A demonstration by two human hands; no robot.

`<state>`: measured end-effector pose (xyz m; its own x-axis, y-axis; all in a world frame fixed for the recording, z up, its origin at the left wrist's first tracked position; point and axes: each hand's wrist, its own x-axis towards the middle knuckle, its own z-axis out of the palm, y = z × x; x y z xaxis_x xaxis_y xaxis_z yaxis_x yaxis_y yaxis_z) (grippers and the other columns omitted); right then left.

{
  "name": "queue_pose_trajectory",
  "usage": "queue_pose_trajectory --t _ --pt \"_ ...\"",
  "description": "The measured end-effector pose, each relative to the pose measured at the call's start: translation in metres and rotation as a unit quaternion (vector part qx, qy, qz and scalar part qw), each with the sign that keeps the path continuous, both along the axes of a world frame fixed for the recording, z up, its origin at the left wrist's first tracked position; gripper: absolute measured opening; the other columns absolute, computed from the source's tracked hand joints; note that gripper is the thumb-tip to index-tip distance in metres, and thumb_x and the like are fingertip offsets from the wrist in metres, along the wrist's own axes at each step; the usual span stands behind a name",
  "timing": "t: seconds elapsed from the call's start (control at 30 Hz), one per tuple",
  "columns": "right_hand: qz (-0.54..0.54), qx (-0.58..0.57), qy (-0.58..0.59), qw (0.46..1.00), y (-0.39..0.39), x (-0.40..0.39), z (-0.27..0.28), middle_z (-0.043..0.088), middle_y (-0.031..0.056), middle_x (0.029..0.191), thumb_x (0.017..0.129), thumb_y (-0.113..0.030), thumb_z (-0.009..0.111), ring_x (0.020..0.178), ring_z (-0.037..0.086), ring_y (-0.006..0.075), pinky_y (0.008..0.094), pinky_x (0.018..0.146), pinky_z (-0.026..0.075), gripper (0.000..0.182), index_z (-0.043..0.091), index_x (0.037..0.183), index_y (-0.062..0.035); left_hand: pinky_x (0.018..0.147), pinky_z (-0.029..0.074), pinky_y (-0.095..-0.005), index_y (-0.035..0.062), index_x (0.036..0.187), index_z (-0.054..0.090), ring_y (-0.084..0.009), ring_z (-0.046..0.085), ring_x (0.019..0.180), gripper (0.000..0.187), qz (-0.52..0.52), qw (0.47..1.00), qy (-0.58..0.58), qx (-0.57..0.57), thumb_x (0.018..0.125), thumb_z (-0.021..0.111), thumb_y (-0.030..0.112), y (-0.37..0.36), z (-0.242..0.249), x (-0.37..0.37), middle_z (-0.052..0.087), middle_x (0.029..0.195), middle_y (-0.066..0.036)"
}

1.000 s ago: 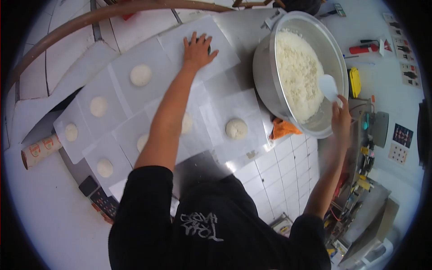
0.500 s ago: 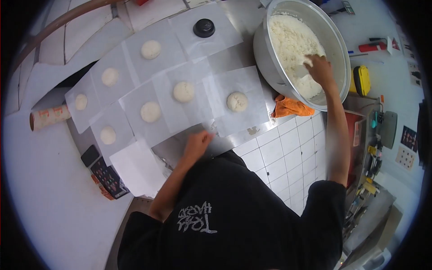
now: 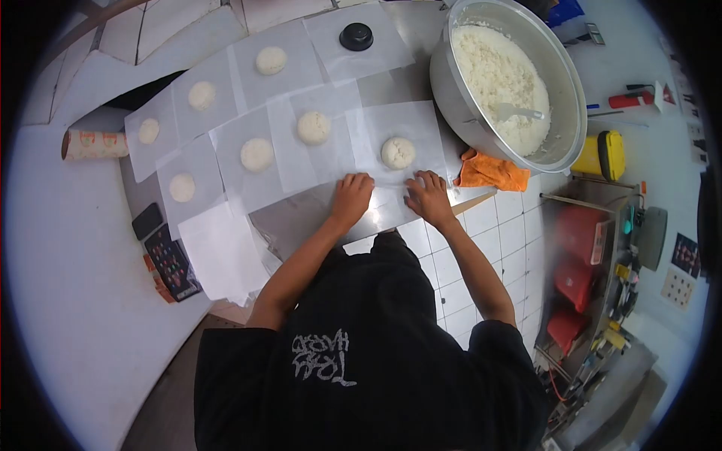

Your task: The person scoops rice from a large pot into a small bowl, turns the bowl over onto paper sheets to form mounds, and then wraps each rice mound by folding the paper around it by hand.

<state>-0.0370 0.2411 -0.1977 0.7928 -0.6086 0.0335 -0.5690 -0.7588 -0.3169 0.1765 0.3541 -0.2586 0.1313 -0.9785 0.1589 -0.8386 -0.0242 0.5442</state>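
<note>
A round mound of white rice (image 3: 398, 153) sits on a sheet of white paper (image 3: 419, 120) at the right end of the near row. At the sheet's near edge, my left hand (image 3: 353, 200) has its fingers curled over the left corner. Farther right, my right hand (image 3: 429, 198) grips the same edge with bent fingers; fingertips of both hands are partly hidden. Between them the paper edge looks slightly raised. A pale scoop (image 3: 520, 112) lies in the rice (image 3: 500, 71) inside a large metal pot (image 3: 470, 124), its handle sticking out.
Several more rice mounds (image 3: 313, 128) rest on overlapping paper sheets leftward. An upturned black bowl (image 3: 356, 36) stands on the back right sheet. An orange cloth (image 3: 492, 171) lies by the pot. Stacked paper (image 3: 226, 252), a phone (image 3: 149, 222) and a patterned roll (image 3: 95, 145) are at left.
My right hand has left the pot, leaving the scoop in the rice, and come down to the paper's near edge. My left hand has moved up to that edge too.
</note>
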Motion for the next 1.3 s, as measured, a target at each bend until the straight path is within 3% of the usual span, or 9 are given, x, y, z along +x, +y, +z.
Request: queue_pose_trajectory --t 0.1,0.33,0.53,0.7,0.97,1.07,1.13,1.23,1.3 --pt "0.022 -0.032 -0.054 0.998 -0.013 -0.011 -0.022 0.055 0.0110 0.119 0.077 -0.015 0.073 0.117 0.050 0.0316 0.0496 0.097 0.038 0.037 0.062 0.112 -0.0130 0.092 0.042 -0.0443 0.0040 0.108 0.058 -0.0303 0.053 0.109 0.028 0.058 0.992 0.103 -0.055 0.086 0.068 0.018 -0.004 0.023 -0.006 0.059 0.117 -0.010" --pt "0.070 -0.015 -0.072 0.995 -0.054 -0.052 -0.016 0.057 0.0100 0.117 0.078 -0.015 0.071 0.118 0.050 0.0306 0.0514 0.099 0.036 0.024 0.066 0.102 -0.0110 0.100 0.035 -0.0482 0.0123 0.106 0.063 -0.0298 0.047 0.125 0.026 0.134 0.986 -0.077 -0.063 0.081 0.069 0.014 -0.005 0.030 -0.032 0.055 0.124 -0.007" --pt "0.126 0.004 -0.087 0.988 -0.047 -0.066 -0.036 0.059 0.0101 0.114 0.081 -0.014 0.068 0.119 0.049 0.0302 0.0508 0.101 0.036 0.012 0.068 0.091 -0.0088 0.102 0.035 -0.0476 0.0116 0.090 0.068 -0.0295 0.048 0.124 0.013 0.159 0.985 -0.062 -0.029 0.079 0.064 0.007 0.029 0.025 -0.040 0.059 0.120 -0.004" --pt "0.164 0.043 -0.049 0.984 -0.007 -0.086 -0.031 0.060 0.0087 0.114 0.080 -0.015 0.069 0.120 0.049 0.0290 0.0484 0.101 0.037 0.012 0.069 0.090 -0.0085 0.098 0.037 -0.0469 0.0125 0.091 0.069 -0.0308 0.050 0.123 0.012 0.135 0.986 -0.088 0.036 0.080 0.070 0.008 0.097 0.031 -0.063 0.060 0.118 -0.004" --pt "0.067 0.250 -0.167 0.951 -0.033 -0.044 -0.017 0.067 0.0126 0.100 0.084 -0.020 0.074 0.101 0.061 0.0325 0.0397 0.089 0.047 0.018 0.072 0.091 -0.0038 0.096 0.041 -0.0428 0.0073 0.092 0.072 -0.0319 0.054 0.114 0.014 0.265 0.951 0.156 0.018 0.088 0.071 0.020 0.118 0.038 -0.044 0.063 0.116 -0.010" --pt "0.038 0.359 -0.135 0.923 -0.070 -0.017 -0.024 0.069 0.0106 0.094 0.086 -0.022 0.074 0.091 0.063 0.0239 0.0334 0.084 0.047 0.022 0.071 0.093 -0.0016 0.097 0.041 -0.0430 0.0055 0.090 0.072 -0.0327 0.055 0.111 0.015 0.319 0.908 0.265 0.058 0.089 0.069 0.021 0.093 0.021 -0.019 0.064 0.114 -0.014" --pt "0.033 0.449 0.008 0.893 -0.084 -0.004 -0.028 0.068 0.0070 0.084 0.087 -0.027 0.072 0.081 0.060 0.0173 0.0304 0.079 0.047 0.026 0.071 0.093 -0.0022 0.095 0.042 -0.0425 0.0055 0.090 0.072 -0.0325 0.057 0.108 0.016 0.334 0.887 0.305 0.092 0.090 0.068 0.021 0.088 0.006 -0.010 0.064 0.112 -0.016" --pt "0.037 0.492 0.051 0.868 -0.089 -0.002 -0.030 0.066 0.0040 0.080 0.087 -0.029 0.070 0.080 0.057 0.0146 0.0299 0.077 0.047 0.027 0.072 0.092 -0.0024 0.090 0.044 -0.0433 0.0055 0.093 0.071 -0.0305 0.059 0.104 0.014 0.332 0.904 0.228 0.147 0.088 0.067 0.018 0.078 0.013 -0.014 0.064 0.107 -0.016" --pt "0.040 0.485 0.078 0.870 -0.091 -0.001 -0.024 0.066 0.0041 0.079 0.087 -0.028 0.070 0.079 0.058 0.0142 0.0295 0.078 0.047 0.026 0.072 0.091 -0.0024 0.089 0.043 -0.0446 0.0059 0.103 0.068 -0.0280 0.058 0.105 0.020 0.271 0.956 -0.066 -0.089 0.088 0.064 0.019 0.066 0.072 -0.042 0.063 0.108 -0.014"
